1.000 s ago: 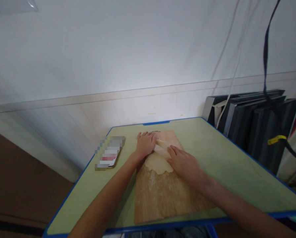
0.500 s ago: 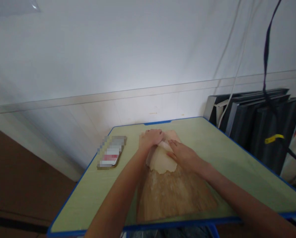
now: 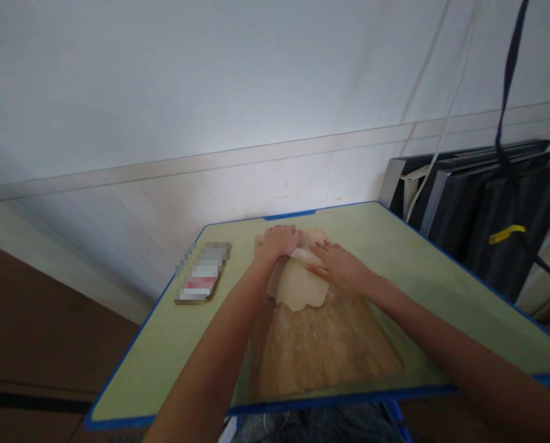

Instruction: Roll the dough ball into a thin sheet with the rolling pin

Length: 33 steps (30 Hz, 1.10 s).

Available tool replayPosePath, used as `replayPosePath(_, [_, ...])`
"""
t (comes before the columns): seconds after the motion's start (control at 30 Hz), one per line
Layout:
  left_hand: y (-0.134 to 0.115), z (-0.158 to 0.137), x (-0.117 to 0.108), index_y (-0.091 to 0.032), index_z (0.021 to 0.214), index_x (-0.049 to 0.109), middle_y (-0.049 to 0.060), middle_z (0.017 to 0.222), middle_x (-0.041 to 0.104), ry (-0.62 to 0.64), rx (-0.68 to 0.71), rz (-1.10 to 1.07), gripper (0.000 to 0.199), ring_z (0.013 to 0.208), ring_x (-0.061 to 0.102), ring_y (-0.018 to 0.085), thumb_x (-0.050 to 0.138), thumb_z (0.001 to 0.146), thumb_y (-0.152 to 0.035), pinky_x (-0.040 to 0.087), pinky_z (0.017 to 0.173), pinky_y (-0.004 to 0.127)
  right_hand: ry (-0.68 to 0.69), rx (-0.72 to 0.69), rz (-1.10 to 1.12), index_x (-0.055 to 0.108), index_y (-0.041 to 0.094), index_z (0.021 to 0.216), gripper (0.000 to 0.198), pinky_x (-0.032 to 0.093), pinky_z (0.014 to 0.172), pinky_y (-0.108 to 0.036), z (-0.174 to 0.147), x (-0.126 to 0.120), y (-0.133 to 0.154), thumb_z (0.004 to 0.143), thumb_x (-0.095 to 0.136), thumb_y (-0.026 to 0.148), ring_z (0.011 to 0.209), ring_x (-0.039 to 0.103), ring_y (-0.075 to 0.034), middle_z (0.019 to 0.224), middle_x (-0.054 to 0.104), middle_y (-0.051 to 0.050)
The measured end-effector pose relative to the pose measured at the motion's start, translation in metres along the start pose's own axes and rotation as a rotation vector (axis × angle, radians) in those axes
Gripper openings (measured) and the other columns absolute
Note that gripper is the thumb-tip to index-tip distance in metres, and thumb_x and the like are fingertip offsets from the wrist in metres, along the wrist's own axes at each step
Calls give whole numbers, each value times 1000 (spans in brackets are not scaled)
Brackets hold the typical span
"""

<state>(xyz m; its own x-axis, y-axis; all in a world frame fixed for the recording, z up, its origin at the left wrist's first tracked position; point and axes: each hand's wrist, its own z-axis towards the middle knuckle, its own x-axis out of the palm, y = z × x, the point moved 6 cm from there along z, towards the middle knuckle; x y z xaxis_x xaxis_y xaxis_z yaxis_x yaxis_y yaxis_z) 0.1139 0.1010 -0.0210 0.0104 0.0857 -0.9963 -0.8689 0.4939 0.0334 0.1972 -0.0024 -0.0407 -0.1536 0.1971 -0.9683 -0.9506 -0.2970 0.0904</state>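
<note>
A thin sheet of pale dough [image 3: 300, 288] with an uneven near edge lies over the far part of a wooden board [image 3: 323, 351]. Across the dough lies a pale rolling pin [image 3: 301, 254], of which only a short middle stretch shows between my hands. My left hand [image 3: 279, 239] is closed over its left part, fingers bent and pointing right. On its right part rests my right hand [image 3: 342, 264], the thumb on the near side and the fingers reaching over to the far side. Both ends of the pin are hidden under my hands.
A phone [image 3: 203, 274], partly blurred out, lies to the left on the pale green table [image 3: 422, 295] with a blue rim. Dark flat panels [image 3: 478, 203] lean against the wall [image 3: 238, 86] at the right. A dark strap [image 3: 508, 86] hangs in front of them.
The whole view has shifted, so table, board and hands sit slightly higher in the picture. Both hands stay on the rolling pin, with little visible movement over the dough.
</note>
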Motion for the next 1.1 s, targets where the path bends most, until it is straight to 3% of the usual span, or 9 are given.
replayPosePath(0.17, [-3, 9, 1, -22, 108, 60, 8, 114, 62, 32, 2, -6, 45, 101, 58, 24, 26, 88, -43, 44, 84, 38, 46, -61, 114, 50, 12, 123, 45, 32, 100, -38, 7, 3, -7, 90, 36, 38, 120, 44, -24, 127, 53, -13])
replayPosePath(0.27, [0, -3, 2, -27, 109, 59, 3, 120, 60, 47, 40, 3, 40, 107, 55, 23, 27, 89, -40, 41, 90, 38, 31, -10, 99, 47, 7, 126, 49, 30, 102, -35, -1, -2, 3, 88, 40, 38, 122, 42, -24, 129, 50, -16])
replayPosePath(0.33, [5, -17, 1, -28, 111, 58, 2, 124, 56, 50, 72, 13, 39, 113, 51, 22, 26, 90, -37, 37, 94, 40, 30, 38, 74, 44, 6, 128, 52, 35, 98, -35, -9, -5, 13, 88, 40, 39, 121, 43, -25, 131, 48, -17])
replayPosePath(0.43, [11, -36, -1, -26, 116, 55, 4, 130, 51, 22, 111, 48, 41, 118, 46, 23, 24, 91, -36, 33, 98, 42, 10, 39, 26, 42, 10, 130, 54, 42, 90, -36, -17, -11, 29, 88, 38, 44, 116, 48, -27, 132, 48, -16])
replayPosePath(0.57, [15, -48, -3, -21, 121, 50, 7, 133, 47, -36, 120, 88, 43, 121, 43, 24, 21, 92, -34, 31, 99, 43, -26, 6, -44, 43, 10, 129, 54, 40, 92, -36, -18, -12, 36, 89, 37, 45, 116, 48, -26, 130, 49, -17])
replayPosePath(0.93, [6, 1, 6, -23, 110, 57, 7, 118, 59, 71, 6, 6, 43, 108, 54, 24, 22, 90, -38, 42, 87, 39, 31, 38, -162, 52, 12, 120, 51, 34, 96, -44, 17, -9, -4, 92, 25, 45, 123, 38, -28, 130, 47, -19])
replayPosePath(1.1, [9, 0, 9, -24, 112, 57, 9, 118, 60, 109, -17, -6, 44, 104, 57, 25, 22, 89, -40, 44, 84, 40, 109, 58, -109, 54, 18, 119, 54, 37, 92, -45, 26, -4, -16, 92, 19, 49, 120, 43, -28, 125, 52, -16])
